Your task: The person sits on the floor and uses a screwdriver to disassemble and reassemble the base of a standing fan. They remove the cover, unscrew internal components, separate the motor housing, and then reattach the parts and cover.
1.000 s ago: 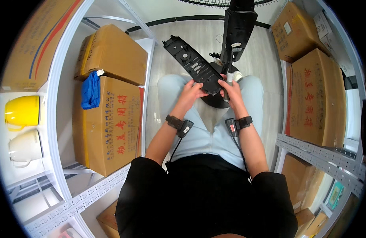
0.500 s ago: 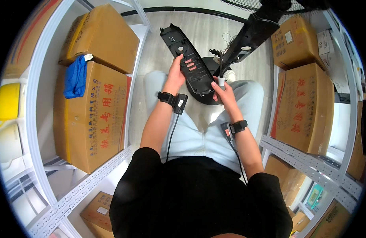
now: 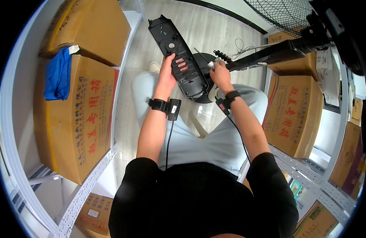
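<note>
Both forearms (image 3: pixel 151 137) reach forward, right fingers (image 3: pixel 218 67) curled.

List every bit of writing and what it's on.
I'm giving places and colours, not copying wording.
Large left carton: big red characters, smaller blue ones.
Large right carton: big red characters, fainter smaller ones.
Small lower-left carton: dark characters; pale label too small to read.
Left wrist device: white label, too small.
Right wrist device: red label, too small.

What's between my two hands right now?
In the head view: the black slotted panel your left hand grips, then a strip of round black base before your right hand.
</note>
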Demonstrator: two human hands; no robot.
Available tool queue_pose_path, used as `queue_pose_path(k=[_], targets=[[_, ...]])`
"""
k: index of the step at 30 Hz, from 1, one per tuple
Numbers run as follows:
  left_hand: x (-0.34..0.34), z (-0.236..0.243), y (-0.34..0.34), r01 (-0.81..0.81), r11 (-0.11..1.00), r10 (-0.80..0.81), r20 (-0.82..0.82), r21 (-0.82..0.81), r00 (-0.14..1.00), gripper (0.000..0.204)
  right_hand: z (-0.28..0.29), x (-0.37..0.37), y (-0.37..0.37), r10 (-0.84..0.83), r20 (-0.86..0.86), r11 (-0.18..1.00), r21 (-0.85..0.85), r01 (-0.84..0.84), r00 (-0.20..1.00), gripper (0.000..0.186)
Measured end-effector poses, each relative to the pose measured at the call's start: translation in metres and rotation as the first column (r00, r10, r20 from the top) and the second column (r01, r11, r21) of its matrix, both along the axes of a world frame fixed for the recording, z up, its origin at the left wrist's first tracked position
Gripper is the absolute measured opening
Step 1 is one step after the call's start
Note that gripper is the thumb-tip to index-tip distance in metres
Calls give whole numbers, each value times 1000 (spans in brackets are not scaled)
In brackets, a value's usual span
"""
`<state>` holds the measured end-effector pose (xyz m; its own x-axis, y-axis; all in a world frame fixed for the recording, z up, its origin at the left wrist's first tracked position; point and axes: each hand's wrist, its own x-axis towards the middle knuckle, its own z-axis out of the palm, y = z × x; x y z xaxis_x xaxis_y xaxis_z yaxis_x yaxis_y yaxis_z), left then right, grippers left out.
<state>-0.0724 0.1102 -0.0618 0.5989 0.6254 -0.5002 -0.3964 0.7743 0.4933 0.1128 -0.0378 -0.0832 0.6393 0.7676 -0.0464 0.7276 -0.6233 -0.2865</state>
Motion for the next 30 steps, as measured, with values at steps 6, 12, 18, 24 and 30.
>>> queue_pose_path(k=[6, 12, 18, 24, 30], targets=[[-9, -4, 4, 11, 1000, -11, 2, -7, 1000, 37, -23, 12, 29, 27, 100, 935, -354, 10, 995, 29], [-10, 1, 1, 28, 1000, -27, 34, -14, 999, 32, -34, 19, 38, 113, 143, 887, -461, -35, 983, 27], [-5, 9, -4, 28, 999, -27, 57, -22, 998, 32, -49, 29, 30, 103, 120, 891, -452, -38, 987, 29], [-7, -1, -5, -5, 1000, 6, 74, -9, 997, 32, 13, 13, 34, 109, -127, 993, -32, -114, 986, 29], [-12, 6, -18, -37, 999, 37, -2, 21, 999, 34, 86, -17, 4, 120, -812, 846, 384, 370, 571, 18]])
